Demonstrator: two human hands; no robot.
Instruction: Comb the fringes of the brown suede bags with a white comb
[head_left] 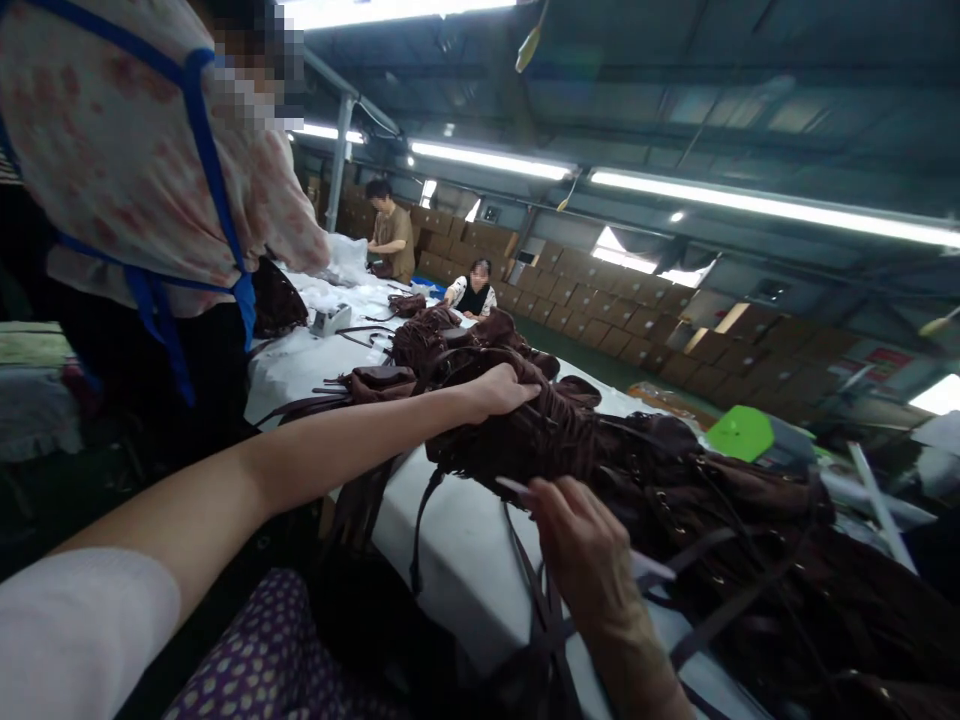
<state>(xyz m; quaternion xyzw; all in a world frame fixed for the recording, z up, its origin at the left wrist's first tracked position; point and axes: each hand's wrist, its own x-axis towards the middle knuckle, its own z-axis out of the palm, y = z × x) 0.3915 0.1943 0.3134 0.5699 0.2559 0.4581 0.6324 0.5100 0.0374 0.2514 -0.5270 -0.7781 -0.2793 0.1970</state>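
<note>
My left hand [504,392] reaches across to a dark brown fringed bag [517,445], its fingers closed on the gathered strips along the top. My right hand [581,535] is just below, in front of the bag's lower edge. Its fingers are closed round a thin, pale, pointed tool [513,487], whose tip sticks out to the left; I cannot make out its exact kind. Long brown straps [546,610] hang from the bags over the white table [442,540].
More brown bags [750,520] are heaped to the right, others farther back. At my left stands a co-worker in a blue-strapped apron [150,150]. Two more people are across the table. Stacked cartons [585,300] line the far wall. A bright green object [741,433] lies at the right.
</note>
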